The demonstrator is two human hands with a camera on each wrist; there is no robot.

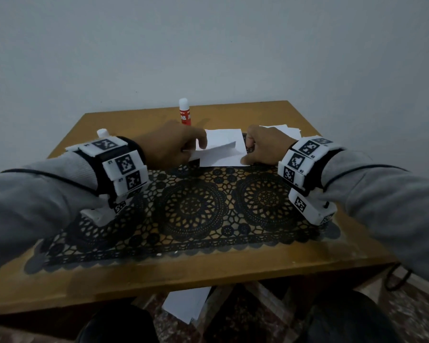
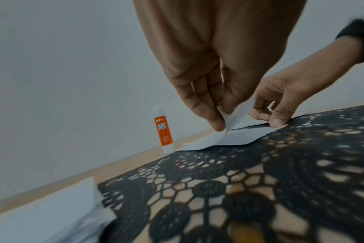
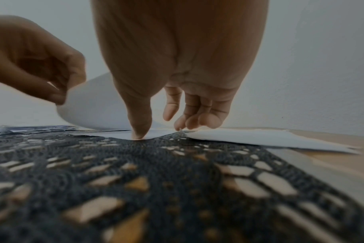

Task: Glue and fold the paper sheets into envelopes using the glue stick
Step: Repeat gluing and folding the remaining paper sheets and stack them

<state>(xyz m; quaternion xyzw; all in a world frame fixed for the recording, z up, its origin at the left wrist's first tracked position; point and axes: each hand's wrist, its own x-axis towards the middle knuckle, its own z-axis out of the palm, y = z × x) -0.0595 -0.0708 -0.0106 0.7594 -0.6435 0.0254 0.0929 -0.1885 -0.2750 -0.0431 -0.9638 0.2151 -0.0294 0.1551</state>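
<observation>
Head view: the paper sheet (image 1: 222, 149) lies at the far edge of the black lace mat (image 1: 191, 206) on the wooden worktop (image 1: 159, 273). The left hand (image 1: 169, 144) pinches the sheet's left flap, which is lifted and folded inward; the right hand (image 1: 264, 147) rests on the sheet's right edge, thumb pressed on the near corner. The glue stick (image 1: 184, 112) stands upright and capped behind the left hand, near the worktop's far edge. A stack of loose sheets (image 1: 282, 131) lies behind the right hand. The near half of the mat is open. Left wrist view: the left fingers (image 2: 214, 121) and thumb are closed narrowly on the raised flap; the glue stick (image 2: 164, 131) stands well apart to the left. Right wrist view: the right thumb (image 3: 140, 125) pins the sheet's near edge to the mat, while the other fingers (image 3: 189, 118) are loosely curled, tips at the paper; the flap curves upward at left.
</observation>
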